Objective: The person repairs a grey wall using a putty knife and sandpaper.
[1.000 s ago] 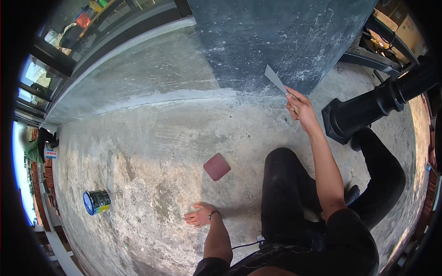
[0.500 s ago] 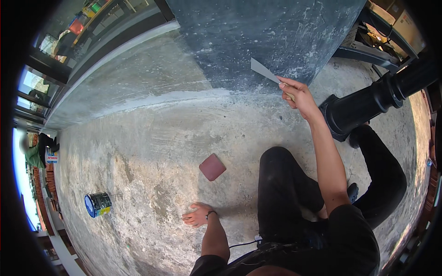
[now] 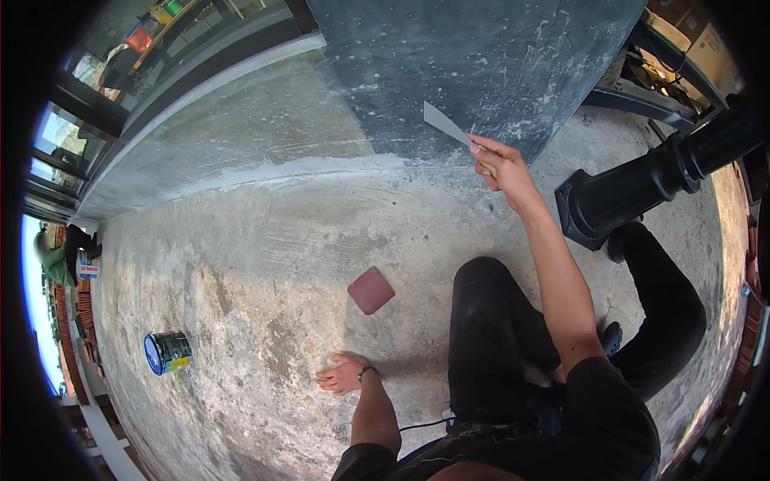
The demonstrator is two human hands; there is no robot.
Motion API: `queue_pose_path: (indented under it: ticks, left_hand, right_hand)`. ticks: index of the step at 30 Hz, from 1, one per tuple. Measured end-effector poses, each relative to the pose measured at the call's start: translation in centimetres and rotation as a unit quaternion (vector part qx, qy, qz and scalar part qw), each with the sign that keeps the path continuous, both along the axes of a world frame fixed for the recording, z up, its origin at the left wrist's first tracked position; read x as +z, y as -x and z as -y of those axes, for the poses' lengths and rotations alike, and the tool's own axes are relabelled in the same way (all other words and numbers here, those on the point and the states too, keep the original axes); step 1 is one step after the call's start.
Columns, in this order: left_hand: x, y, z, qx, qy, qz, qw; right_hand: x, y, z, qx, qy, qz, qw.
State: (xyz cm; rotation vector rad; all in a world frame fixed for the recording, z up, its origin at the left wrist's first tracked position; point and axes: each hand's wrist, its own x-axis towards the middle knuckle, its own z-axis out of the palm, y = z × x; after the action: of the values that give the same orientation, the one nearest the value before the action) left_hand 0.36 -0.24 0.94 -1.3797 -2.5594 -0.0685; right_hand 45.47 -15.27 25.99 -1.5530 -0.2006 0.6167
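Observation:
My right hand (image 3: 505, 173) grips the handle of a putty knife (image 3: 447, 123), its flat metal blade pointing up and left. The blade is at the dark, white-speckled wall (image 3: 449, 56); whether it touches the surface I cannot tell. My left hand (image 3: 342, 374) lies flat on the rough concrete floor (image 3: 265, 280) with its fingers spread, a dark band on its wrist. Just beyond that hand lies a dark red square piece (image 3: 371, 290), perhaps sandpaper, flat on the floor.
A paint can (image 3: 167, 353) with a blue lid stands at the left. The black column (image 3: 634, 196) rises at the right beside my bent legs. A low grey wall (image 3: 233, 128) runs under windows at the far left. Another person (image 3: 60, 260) is at the left edge.
My right hand has moved slightly left with the putty knife, its blade shifting left along the dark wall. My left hand stays on the floor.

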Motion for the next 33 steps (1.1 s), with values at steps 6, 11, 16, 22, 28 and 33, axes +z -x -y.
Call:
queue_pose_path:
  ticks: [6,11,16,22,28,33]
  left_hand:
    - [-0.8,0.1,0.6,0.001,-0.011,-0.008,1.0]
    - [-0.7,0.3,0.6,0.013,-0.005,0.001,1.0]
    - [0.3,-0.2,0.3,-0.006,-0.004,0.008,1.0]
    - [0.1,0.2,0.0,-0.005,-0.003,0.003,1.0]
    - [0.1,-0.5,1.0,-0.022,-0.01,0.016,1.0]
    - [0.5,-0.3,0.9,-0.003,-0.014,0.005,1.0]
  right_hand:
    - [-1.0,1.6,-8.4,0.074,0.025,0.102,0.992]
    - [-1.5,4.2,-5.2,0.127,0.016,0.086,0.988]
    - [0.3,0.6,2.8,-0.019,0.003,0.039,0.999]
    - [2.0,-0.5,-1.0,-0.016,0.013,0.042,0.999]
    - [1.1,3.5,-15.7,0.065,0.019,0.113,0.991]
    - [0.2,9.3,-14.5,0.208,-0.056,0.216,0.952]
